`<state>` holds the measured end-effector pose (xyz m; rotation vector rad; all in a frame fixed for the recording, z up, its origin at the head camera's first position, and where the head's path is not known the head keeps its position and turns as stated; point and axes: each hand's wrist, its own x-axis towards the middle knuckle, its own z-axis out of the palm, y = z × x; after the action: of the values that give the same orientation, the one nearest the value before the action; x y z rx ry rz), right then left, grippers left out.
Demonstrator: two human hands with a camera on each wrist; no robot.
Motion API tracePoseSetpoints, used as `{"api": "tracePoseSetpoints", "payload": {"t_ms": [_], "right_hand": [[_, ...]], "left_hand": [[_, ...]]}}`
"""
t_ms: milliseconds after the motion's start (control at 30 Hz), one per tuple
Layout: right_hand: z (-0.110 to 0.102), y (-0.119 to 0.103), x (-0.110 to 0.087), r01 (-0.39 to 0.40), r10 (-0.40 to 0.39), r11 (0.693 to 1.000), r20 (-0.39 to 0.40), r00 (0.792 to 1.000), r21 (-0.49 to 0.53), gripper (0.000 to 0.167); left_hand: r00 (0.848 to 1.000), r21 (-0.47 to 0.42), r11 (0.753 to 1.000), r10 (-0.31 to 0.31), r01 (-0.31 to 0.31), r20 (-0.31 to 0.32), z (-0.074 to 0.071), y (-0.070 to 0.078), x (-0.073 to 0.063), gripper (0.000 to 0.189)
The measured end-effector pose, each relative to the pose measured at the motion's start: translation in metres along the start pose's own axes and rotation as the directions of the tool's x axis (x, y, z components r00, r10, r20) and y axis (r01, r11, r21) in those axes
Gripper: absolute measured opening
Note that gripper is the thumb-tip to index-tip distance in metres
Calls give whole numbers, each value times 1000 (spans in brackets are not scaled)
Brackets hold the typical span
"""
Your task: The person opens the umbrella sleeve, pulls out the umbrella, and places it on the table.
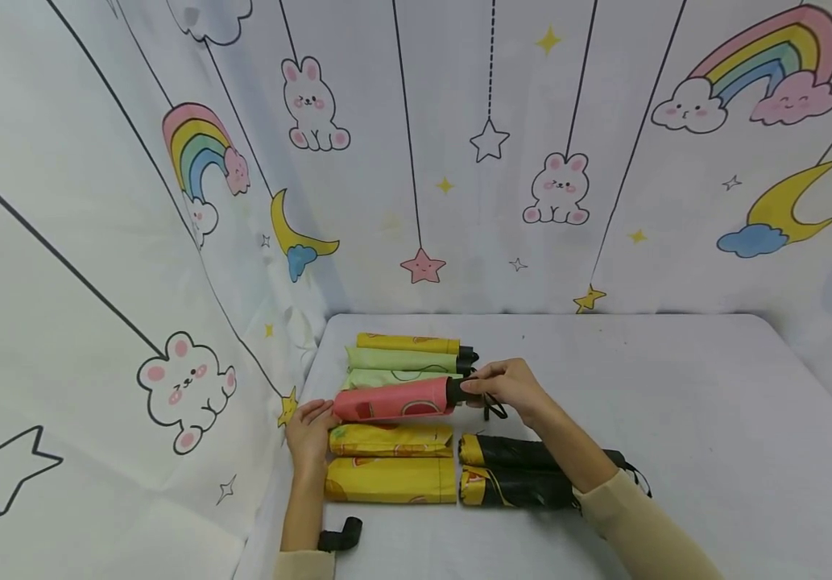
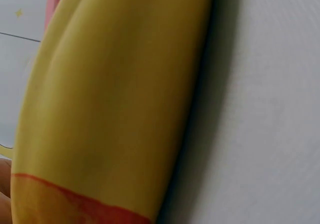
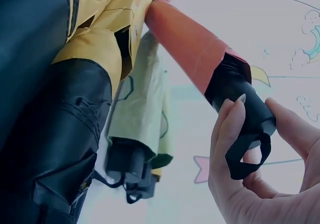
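Head view: right hand (image 1: 506,385), narrowly closed, is pinching the pink umbrella (image 1: 394,400) by its black handle (image 1: 455,392), between a green umbrella (image 1: 379,377) and a yellow umbrella (image 1: 391,441); left hand (image 1: 310,428) is touching the opposite pink end, closure unclear. Pinch slackening could be dropping the handle.

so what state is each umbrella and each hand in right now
pink umbrella: closed, held by its handle
its loop: hanging loose
right hand: gripping the handle
left hand: at pink umbrella's other end, grip unclear
far yellow umbrella: closed, lying flat
green umbrellas: both closed, lying side by side
near yellow umbrellas: both closed, lying side by side
black umbrellas: both closed, lying side by side
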<state>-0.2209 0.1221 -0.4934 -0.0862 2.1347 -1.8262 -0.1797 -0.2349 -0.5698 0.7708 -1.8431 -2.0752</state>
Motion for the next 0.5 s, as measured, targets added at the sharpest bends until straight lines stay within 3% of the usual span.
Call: {"api": "tracePoseSetpoints", "payload": {"t_ms": [500], "right_hand": [[-6, 1, -2, 20, -21, 998, 18, 1000, 64, 35]], "left_hand": [[1000, -14, 1000, 8, -8, -8, 0, 3, 1, 46]]}}
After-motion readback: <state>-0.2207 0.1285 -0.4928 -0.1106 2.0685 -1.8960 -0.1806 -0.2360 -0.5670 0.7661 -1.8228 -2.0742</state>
